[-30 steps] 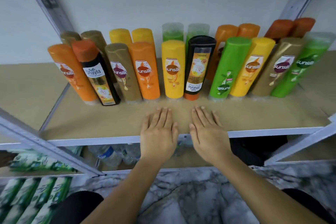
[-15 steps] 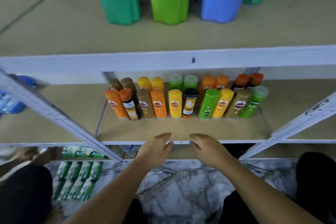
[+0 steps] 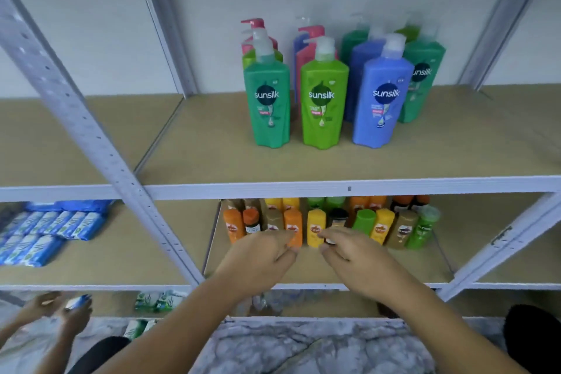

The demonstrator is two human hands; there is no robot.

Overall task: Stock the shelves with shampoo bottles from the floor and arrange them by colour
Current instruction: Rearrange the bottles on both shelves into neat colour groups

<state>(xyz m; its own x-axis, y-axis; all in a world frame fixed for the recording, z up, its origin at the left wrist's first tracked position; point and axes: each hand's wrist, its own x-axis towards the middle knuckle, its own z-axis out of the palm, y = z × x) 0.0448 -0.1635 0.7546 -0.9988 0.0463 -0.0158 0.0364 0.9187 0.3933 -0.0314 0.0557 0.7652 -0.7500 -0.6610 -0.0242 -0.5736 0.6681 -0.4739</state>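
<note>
both bare forearms reaching forward and up, left hand [image 3: 261, 255] loosely curled with fingers bent inward and nothing in it, right hand [image 3: 353, 253] same deal, fingertips of the two hands close together, not touching

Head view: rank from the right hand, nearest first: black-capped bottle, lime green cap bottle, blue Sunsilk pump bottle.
From the right hand:
1. Black-capped bottle, lower shelf, just above the fingertips.
2. Lime green cap bottle, same row, farther right.
3. Blue Sunsilk pump bottle, upper shelf.
</note>
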